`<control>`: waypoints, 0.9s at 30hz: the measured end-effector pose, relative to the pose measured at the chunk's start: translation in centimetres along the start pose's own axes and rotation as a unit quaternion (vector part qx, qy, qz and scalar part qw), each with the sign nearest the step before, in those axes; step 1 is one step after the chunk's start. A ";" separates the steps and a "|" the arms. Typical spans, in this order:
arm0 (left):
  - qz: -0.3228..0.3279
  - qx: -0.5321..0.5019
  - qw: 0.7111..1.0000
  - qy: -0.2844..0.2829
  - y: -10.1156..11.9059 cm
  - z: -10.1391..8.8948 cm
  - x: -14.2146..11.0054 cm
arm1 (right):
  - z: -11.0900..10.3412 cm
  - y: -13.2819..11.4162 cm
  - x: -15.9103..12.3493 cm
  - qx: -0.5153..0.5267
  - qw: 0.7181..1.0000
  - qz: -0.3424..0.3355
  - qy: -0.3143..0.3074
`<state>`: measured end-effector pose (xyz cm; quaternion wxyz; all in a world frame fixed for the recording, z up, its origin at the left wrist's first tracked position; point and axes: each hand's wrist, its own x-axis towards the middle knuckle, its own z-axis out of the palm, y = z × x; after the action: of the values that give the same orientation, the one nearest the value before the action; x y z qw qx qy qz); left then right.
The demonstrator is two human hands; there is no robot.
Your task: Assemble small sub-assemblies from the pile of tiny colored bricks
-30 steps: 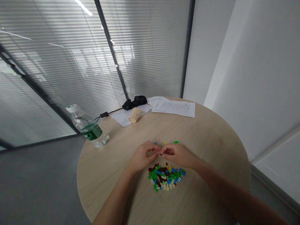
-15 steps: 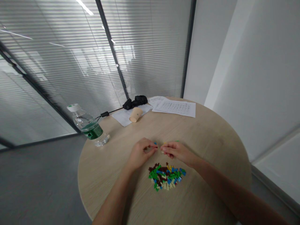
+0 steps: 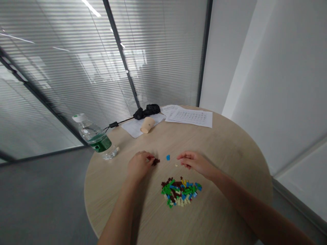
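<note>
Small plastic building bricks, mixed green, blue, dark brown, yellow and cream (image 3: 180,192): one loose pile on the pale wood-grain round bench (image 3: 224,153), on the side nearer the wearer, between the two forearms.

Beyond the pile, small sets lie apart from it. Dark brown brick cluster (image 3: 156,162): farther left, at the left fingertips. Blue brick group (image 3: 168,157): between the hands, touching neither. Small cream brick (image 3: 176,165): just beside the right hand, between the blue group and the main pile.

Left hand (image 3: 138,166): on the bench side left of the pile, fingers bent, tips at the brown cluster. Cannot tell if they are clamped on a brick.

Right hand (image 3: 196,164): palm side turned inward, beyond the pile and to its right. Fingers bent, partly overlapping in view; cannot tell whether thumb and fingertips meet or hold anything.

Far side of bench: tan paper cup (image 3: 147,125) on its side, on a white sheet (image 3: 133,128); black crumpled fabric bundle (image 3: 152,109) behind it, with cord; overlapping printed white papers (image 3: 194,117) to the right. Clear plastic bottle with green label and white cap (image 3: 99,141): at the left edge.
</note>
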<state>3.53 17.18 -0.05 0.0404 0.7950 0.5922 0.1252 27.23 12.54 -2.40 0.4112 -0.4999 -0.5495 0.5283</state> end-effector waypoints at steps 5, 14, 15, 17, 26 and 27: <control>0.002 -0.004 1.000 -0.001 0.1 -0.2 -0.1 | -0.2 0.1 -0.1 -0.018 1.000 0.000 -0.012; 0.017 0.009 1.000 -0.014 0.3 -0.5 -0.3 | 0.7 1.0 -1.0 -0.204 0.967 -0.117 -0.094; 0.014 0.009 1.000 -0.013 0.3 -0.5 -0.3 | 0.8 0.8 -1.1 -0.238 0.955 -0.140 -0.107; 0.004 0.007 1.000 -0.005 0.4 -0.5 -0.3 | 0.8 0.4 -1.4 -0.297 0.927 -0.193 -0.123; 0.031 -0.024 0.999 0.018 1.2 -0.2 -0.5 | 0.8 -0.1 -1.6 -0.366 0.895 -0.210 -0.146; 0.038 -0.028 0.999 0.017 1.4 -0.2 -0.5 | 0.8 -0.1 -1.6 -0.365 0.895 -0.209 -0.149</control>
<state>4.63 16.31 0.34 0.0479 0.8129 0.5588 0.1569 26.64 10.87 -2.30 0.2143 -0.4034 -0.8504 0.2610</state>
